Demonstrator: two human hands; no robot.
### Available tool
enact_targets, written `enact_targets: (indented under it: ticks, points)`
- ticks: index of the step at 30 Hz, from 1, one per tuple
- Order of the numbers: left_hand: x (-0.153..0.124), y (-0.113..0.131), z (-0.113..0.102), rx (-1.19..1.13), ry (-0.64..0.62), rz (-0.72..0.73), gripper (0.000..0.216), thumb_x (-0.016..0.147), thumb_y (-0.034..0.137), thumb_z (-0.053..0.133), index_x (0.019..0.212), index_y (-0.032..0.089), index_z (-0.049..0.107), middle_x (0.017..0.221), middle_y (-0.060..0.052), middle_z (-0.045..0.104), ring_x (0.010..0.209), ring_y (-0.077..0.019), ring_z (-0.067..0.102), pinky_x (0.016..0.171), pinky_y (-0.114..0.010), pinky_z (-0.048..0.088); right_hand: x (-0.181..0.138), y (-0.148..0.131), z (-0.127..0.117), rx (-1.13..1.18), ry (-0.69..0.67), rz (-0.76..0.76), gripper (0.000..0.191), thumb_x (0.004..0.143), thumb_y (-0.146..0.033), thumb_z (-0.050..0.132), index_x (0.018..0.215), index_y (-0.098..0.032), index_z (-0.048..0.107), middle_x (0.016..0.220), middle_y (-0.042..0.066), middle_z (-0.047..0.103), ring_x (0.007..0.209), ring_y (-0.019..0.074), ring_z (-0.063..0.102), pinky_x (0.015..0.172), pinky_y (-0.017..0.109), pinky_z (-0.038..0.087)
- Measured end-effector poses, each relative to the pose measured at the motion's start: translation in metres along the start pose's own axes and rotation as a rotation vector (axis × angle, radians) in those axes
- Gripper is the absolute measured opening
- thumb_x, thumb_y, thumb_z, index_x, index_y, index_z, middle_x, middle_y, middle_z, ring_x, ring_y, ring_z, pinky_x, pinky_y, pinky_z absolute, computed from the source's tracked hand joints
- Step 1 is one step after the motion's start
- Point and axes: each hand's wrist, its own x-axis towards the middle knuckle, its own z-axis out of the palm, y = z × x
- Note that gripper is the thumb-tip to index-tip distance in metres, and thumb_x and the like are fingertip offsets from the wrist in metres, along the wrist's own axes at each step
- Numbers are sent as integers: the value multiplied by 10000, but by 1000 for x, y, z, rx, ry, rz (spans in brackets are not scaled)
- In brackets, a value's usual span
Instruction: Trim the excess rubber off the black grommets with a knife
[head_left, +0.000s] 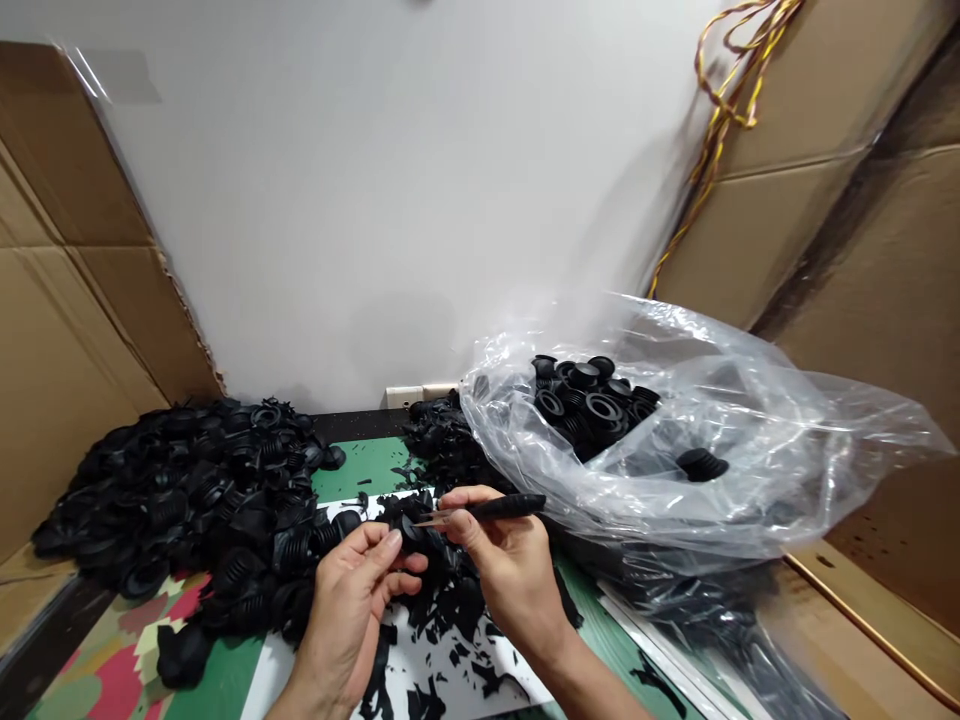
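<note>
The left hand (352,600) pinches a small black part (410,532) between thumb and index finger, its other fingers loosely curled, which seems meant to leave the part's edge exposed. Just to its right, the right hand (508,560) is closed around a slim tool (510,506) in a pen-like grip, probably for fine control, with the tool's narrow tip at the part; whether they touch is unclear. Beneath both hands a white sheet (276,672) bears loose black scraps (457,600), perhaps laid there to catch them. A heap of black pieces (202,480) lies left of and beyond the left hand, apparently within easy reach, while beyond the right hand a clear plastic bag (720,510) gapes around black ribbed parts (600,405), its wide mouth likely making access simple.
</note>
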Motion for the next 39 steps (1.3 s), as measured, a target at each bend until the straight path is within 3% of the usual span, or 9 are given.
enact_targets:
  ticks: [7, 12, 14, 17, 22, 25, 30, 36, 39]
  points:
    - [2, -1, -3, 1, -10, -3, 257, 560, 306, 786, 610, 162, 580, 432, 19, 574, 420, -105, 528, 425, -188, 405, -4, 1, 3, -107, -44, -67, 174, 849, -336, 603, 834, -170, 656, 754, 59, 686, 686, 204, 690, 634, 301, 560]
    - [-1, -1, 0, -5, -7, 34, 266, 551, 292, 783, 570, 159, 553, 459, 42, 541, 389, -75, 478, 408, -185, 371, -3, 2, 4, -425, -99, -592, 159, 866, -122, 487, 810, -166, 630, 755, 85, 667, 678, 178, 645, 601, 270, 521]
    - [-3, 0, 0, -18, -23, 20, 266, 562, 288, 773, 563, 165, 538, 443, 66, 494, 355, -66, 453, 388, -185, 341, 4, 7, -2, -559, -76, -689, 189, 852, -93, 462, 779, -167, 620, 738, 91, 664, 657, 177, 634, 587, 268, 508]
    - [-5, 1, 0, -68, -83, -39, 254, 597, 278, 728, 538, 181, 501, 382, 88, 410, 296, -65, 396, 369, -201, 320, 18, 16, -16, -588, 43, -501, 162, 846, -180, 500, 722, -192, 604, 681, 62, 648, 603, 180, 615, 582, 284, 497]
    - [-2, -1, -1, -140, -74, -41, 231, 584, 240, 728, 546, 178, 508, 413, 80, 429, 298, -63, 382, 365, -215, 334, 25, 14, -23, -199, 12, -97, 189, 811, -363, 584, 793, -176, 611, 695, 41, 635, 634, 198, 621, 612, 312, 508]
    - [0, -1, 0, -158, -70, -43, 244, 590, 247, 739, 547, 176, 510, 420, 78, 423, 317, -59, 378, 370, -209, 329, 20, 8, -18, -59, 3, -87, 257, 830, -423, 572, 782, -174, 613, 767, 52, 639, 717, 200, 607, 690, 326, 490]
    - [-2, 2, -1, -75, -152, -57, 269, 629, 294, 736, 549, 163, 515, 414, 80, 396, 333, -30, 328, 377, -173, 280, 12, 8, -12, -45, -66, 7, 189, 848, -361, 558, 866, -188, 630, 693, -2, 561, 604, 148, 531, 595, 280, 446]
    - [-5, 11, -3, 33, -214, -91, 269, 544, 272, 791, 550, 114, 573, 522, 54, 446, 400, 0, 274, 346, -117, 170, 11, 1, -8, -59, -441, -102, 178, 787, -293, 637, 904, -215, 746, 963, 56, 604, 935, 212, 581, 840, 335, 446]
    - [-5, 11, -3, 27, -164, -142, 261, 485, 250, 804, 638, 106, 649, 598, 21, 525, 426, -19, 322, 325, -113, 161, 10, -2, -3, 35, -508, -84, 101, 746, -305, 698, 765, -226, 757, 898, 40, 616, 861, 190, 586, 799, 320, 460]
